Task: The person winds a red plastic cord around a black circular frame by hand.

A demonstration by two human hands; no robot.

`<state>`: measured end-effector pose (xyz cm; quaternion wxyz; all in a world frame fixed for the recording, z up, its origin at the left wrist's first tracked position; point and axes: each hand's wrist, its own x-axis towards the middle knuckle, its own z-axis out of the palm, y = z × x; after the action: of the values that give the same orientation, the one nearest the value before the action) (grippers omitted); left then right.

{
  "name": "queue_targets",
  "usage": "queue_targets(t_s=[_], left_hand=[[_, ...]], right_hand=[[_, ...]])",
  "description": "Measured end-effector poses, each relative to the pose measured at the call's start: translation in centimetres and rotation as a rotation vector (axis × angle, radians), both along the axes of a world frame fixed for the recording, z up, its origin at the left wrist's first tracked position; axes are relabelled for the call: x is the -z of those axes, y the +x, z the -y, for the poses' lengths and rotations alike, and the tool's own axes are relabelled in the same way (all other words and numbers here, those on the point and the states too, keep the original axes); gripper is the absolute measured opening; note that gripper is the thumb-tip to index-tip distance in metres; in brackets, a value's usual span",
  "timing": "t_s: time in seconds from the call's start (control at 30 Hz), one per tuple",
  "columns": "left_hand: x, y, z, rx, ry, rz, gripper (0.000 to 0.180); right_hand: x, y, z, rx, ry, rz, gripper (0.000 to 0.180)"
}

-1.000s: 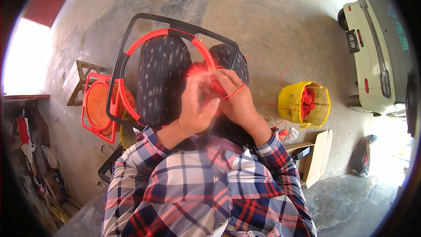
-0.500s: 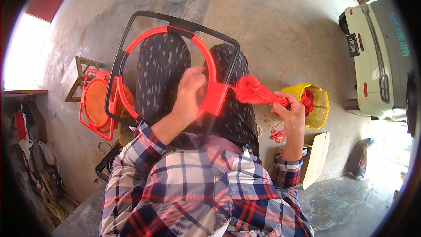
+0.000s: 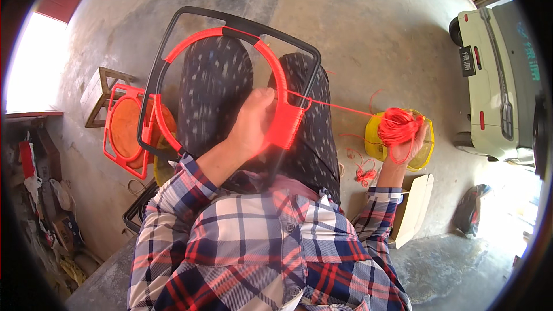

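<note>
Above my lap is a black rectangular frame (image 3: 201, 11) with a round inner ring, partly wrapped in red cord. My left hand (image 3: 250, 122) is closed on the ring's right side, beside a dense red wrapped section (image 3: 284, 128); its fingertips are hidden behind the frame. Off to the right, my right hand (image 3: 398, 154) grips a looped bundle of red cord (image 3: 397, 125). From that bundle a taut red strand (image 3: 340, 107) runs left to the frame's right bar, where a small loop goes round it.
Behind the bundle stands a yellow basket (image 3: 375, 137). Loose red cord (image 3: 364, 174) lies on the floor beside a cardboard box (image 3: 413, 210). At left are a red-wrapped frame (image 3: 115, 148) over an orange round seat (image 3: 128, 132) and a wooden stool (image 3: 98, 101). A pale vehicle (image 3: 495, 75) is parked at right.
My right hand has moved outward to the right with the cord bundle, and the strand to the frame is now drawn long and tight. My left hand keeps its hold on the frame.
</note>
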<state>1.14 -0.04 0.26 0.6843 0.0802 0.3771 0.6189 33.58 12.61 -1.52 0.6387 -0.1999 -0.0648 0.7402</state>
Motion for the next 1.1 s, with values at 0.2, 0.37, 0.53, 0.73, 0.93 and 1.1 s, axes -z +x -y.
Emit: queue_targets(t_s=[0.2, 0.37, 0.53, 0.73, 0.93, 1.1], left_hand=[[-1.6, 0.7, -0.4, 0.005, 0.096, -0.081, 0.044], [-0.7, 0.0, 0.0, 0.048, 0.005, -0.007, 0.038], [-0.3, -0.3, 0.0, 0.084, 0.034, 0.017, 0.038], [0.0, -0.1, -0.3, 0.101, -0.012, -0.046, 0.031], [-0.4, -0.1, -0.2, 0.114, -0.007, -0.138, 0.03], [-1.4, -0.2, -0.5, 0.148, -0.004, -0.147, 0.03]], right_hand=[[-0.2, -8.3, 2.6, -0.532, 0.165, 0.462, 0.026], [-3.6, -12.5, 3.6, -1.001, 0.303, 1.028, 0.023], [-2.0, -10.3, 2.5, -0.765, 0.158, 0.961, 0.008], [-1.1, -10.2, 3.6, -0.697, 0.136, 0.957, 0.013], [-1.1, -9.8, 4.1, -0.763, 0.09, 0.974, 0.013], [-1.0, -9.7, 5.0, -0.755, 0.058, 0.976, 0.01]])
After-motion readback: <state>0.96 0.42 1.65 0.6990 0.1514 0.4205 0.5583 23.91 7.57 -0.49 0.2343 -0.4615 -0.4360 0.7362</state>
